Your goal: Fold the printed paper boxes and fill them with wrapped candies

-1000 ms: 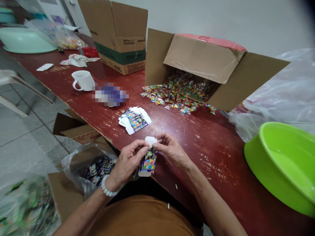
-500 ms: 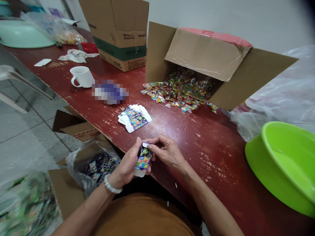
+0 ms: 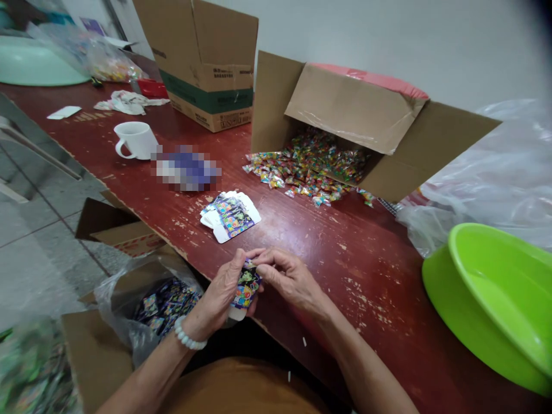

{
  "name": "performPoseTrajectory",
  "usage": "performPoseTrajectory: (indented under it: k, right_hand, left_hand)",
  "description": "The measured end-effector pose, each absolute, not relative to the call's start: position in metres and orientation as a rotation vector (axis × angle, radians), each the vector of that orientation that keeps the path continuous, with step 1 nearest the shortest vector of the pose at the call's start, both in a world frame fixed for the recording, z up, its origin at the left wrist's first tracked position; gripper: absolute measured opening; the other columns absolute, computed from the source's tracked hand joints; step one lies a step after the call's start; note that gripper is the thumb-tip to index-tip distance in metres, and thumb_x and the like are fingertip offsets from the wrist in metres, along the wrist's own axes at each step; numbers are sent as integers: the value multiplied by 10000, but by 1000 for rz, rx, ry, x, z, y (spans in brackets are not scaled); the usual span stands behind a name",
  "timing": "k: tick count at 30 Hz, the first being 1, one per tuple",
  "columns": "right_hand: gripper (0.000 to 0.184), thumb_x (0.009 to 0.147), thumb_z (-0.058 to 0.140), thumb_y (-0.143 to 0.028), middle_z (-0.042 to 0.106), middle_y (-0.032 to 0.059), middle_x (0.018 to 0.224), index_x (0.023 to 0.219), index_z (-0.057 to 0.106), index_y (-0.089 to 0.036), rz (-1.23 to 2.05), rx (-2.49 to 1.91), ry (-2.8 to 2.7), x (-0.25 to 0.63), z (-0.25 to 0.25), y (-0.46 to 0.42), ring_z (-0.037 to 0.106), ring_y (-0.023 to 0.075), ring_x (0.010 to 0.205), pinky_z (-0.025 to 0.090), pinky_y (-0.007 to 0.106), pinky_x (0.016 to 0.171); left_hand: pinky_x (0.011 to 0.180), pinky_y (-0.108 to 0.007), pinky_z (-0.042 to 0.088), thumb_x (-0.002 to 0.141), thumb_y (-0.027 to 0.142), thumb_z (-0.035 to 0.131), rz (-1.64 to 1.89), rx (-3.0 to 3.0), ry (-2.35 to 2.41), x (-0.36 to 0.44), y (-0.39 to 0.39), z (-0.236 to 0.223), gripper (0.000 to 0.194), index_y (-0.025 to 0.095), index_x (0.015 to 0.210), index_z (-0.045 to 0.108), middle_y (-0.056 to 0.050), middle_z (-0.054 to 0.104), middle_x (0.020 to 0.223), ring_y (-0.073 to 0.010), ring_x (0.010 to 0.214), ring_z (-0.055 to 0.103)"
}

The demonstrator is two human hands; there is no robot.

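My left hand is wrapped round a small printed candy box, dark with colourful pictures. Its white flap at the lower end sticks out open toward me. At the box's upper end, the fingers of my right hand pinch the top edge, and the flap there is mostly hidden by them. Just beyond my hands, a fanned pile of flat printed cartons lies on the red table. Farther back, wrapped candies spill from a cardboard box lying on its side.
A green basin stands at the right beside clear plastic. A white mug, a blurred-out item and a tall carton are farther back. Below the table's left edge, a lined box holds many small packets.
The white flap at the box's top end, visible before, is now folded down under my right fingers. My left hand keeps its hold. The whole view has shifted slightly.
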State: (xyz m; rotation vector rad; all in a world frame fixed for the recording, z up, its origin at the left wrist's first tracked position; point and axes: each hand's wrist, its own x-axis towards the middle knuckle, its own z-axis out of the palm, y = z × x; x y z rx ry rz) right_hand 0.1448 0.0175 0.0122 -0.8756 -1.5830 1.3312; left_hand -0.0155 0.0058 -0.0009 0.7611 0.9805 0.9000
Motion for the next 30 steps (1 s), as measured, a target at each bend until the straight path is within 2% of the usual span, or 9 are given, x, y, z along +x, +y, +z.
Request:
performPoseTrajectory:
  k: [4, 7, 10, 13, 17, 20, 23, 27, 30]
  right_hand:
    - [208, 933, 609, -379, 711, 52, 1108, 1064, 702, -246, 1132, -972, -1805, 155, 5, 39, 662, 171, 917, 530, 296, 776]
    - [259, 978, 517, -349, 726, 46, 1047, 1118, 691, -218, 797, -1356, -1957, 173, -1, 95, 668, 165, 899, 530, 282, 795]
    - [377, 967, 504, -272, 638, 142, 1292, 1309, 588, -136, 443, -1699, -1941, 192, -7, 164, 629, 219, 1089, 484, 351, 959]
    - [476, 897, 578, -196, 509, 199, 1449, 1360, 536, -93, 329, -1771, -1942, 199, -17, 213, 466, 301, 1317, 351, 443, 1104]
    - [350, 909, 502, -124, 583, 221, 1341, 1239, 613, -90, 266, -1795, -1947, 194, -33, 232, 480, 328, 1257, 354, 469, 1068]
    - [310, 876, 441, -32, 666, 226, 1121, 1070, 675, -96, 268, -1778, -1916, 192, -36, 229, 537, 313, 1143, 394, 437, 999]
    - [306, 860, 430, -31, 676, 213, 1042, 1036, 673, -92, 320, -1730, -1839, 193, -29, 216, 572, 298, 1063, 421, 432, 955]
    - [285, 925, 462, -217, 702, 100, 951, 1149, 619, -139, 556, -1590, -1748, 179, -13, 165, 655, 221, 876, 516, 362, 780]
    - [412, 872, 634, -413, 710, 51, 884, 1205, 570, -179, 1153, -1209, -1411, 156, -1, 110, 683, 190, 758, 518, 293, 623]
  left_hand:
    - [467, -250, 517, 850, 572, 635, 901, 633, 961, -11, 16, 9, 551, 238, 1283, 569, -4, 664, 711, -141, 482, 611]
    - [554, -253, 556, 773, 404, 774, 974, 570, 948, -11, 28, 12, 497, 257, 1200, 566, -13, 696, 849, -140, 609, 646]
    - [551, -230, 538, 741, 363, 800, 1057, 617, 1007, -15, 40, 6, 455, 229, 1122, 590, -43, 697, 1026, -116, 646, 612]
    - [641, -259, 542, 704, 353, 818, 1026, 775, 1134, -30, 47, -4, 433, 194, 1049, 611, -27, 685, 939, -142, 709, 614]
    - [754, -296, 496, 681, 320, 807, 922, 1205, 1407, -68, 50, -3, 436, 210, 1067, 639, -3, 680, 831, -198, 785, 622]
    - [853, -310, 456, 685, 345, 802, 713, 1524, 1474, -97, 47, 6, 422, 247, 1085, 711, -39, 727, 1006, -254, 946, 636]
    - [763, -280, 442, 710, 396, 784, 505, 1635, 1423, -112, 43, 11, 228, 232, 864, 744, -25, 721, 874, -231, 840, 624]
    - [645, -228, 389, 780, 431, 728, 635, 1387, 1315, -105, 36, 13, 259, 196, 802, 619, 20, 608, 742, -149, 701, 527]
    - [726, -244, 435, 774, 392, 745, 739, 1096, 1145, -87, 29, 16, 294, 186, 916, 590, -14, 642, 884, -157, 803, 581]
